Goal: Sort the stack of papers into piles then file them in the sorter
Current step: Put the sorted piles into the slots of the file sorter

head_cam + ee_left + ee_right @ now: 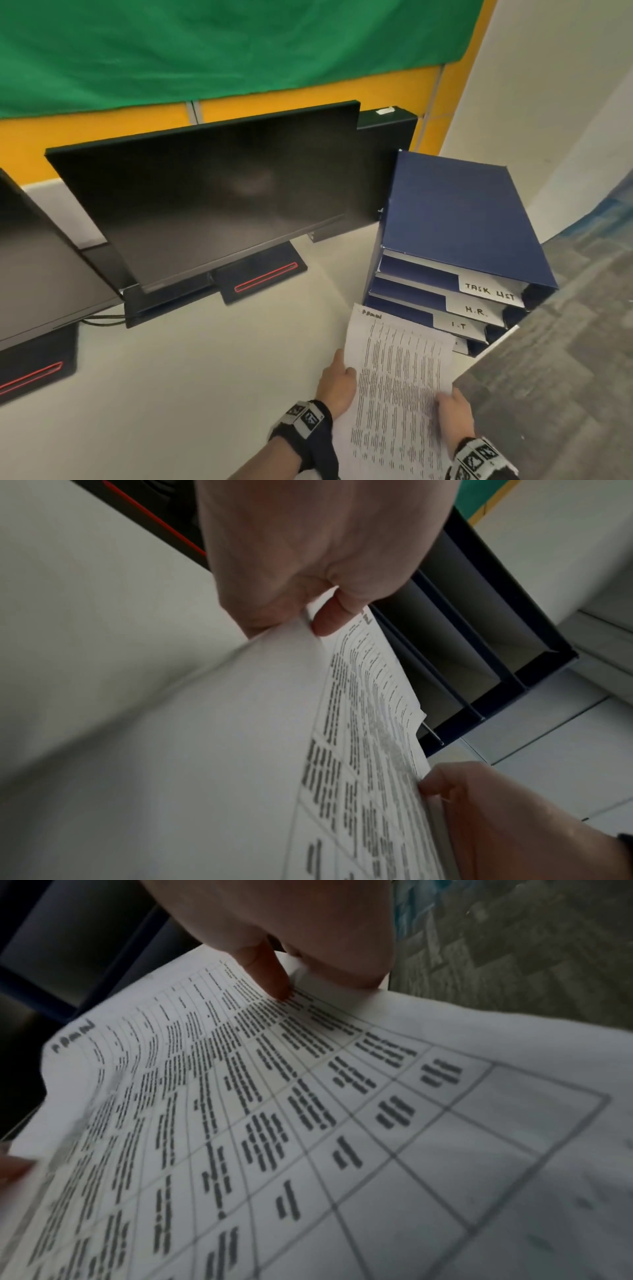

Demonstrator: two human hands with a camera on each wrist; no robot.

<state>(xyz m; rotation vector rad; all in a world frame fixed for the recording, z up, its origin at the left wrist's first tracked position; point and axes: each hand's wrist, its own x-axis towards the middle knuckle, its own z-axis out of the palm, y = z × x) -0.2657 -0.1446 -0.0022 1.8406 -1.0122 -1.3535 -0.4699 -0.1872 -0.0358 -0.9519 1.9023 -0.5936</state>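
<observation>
A thin stack of printed papers [397, 387] with a table of text is held between both hands just in front of the blue sorter [455, 219]. My left hand [337, 380] pinches the stack's left edge, thumb on top [325, 620]. My right hand [454, 409] grips the right edge, with a fingertip on the printed face [277, 985]. The sorter has several shelves with white tabs reading TASK LIST [489, 292], H.R. [476, 311] and I.T [458, 325]. The papers' top edge covers the lowest shelf's front.
A dark monitor [212, 198] on a black stand [263, 279] sits left of the sorter on the white desk [164, 394]. A second monitor [30, 274] is at the far left. The desk's right edge drops to grey carpet [565, 359].
</observation>
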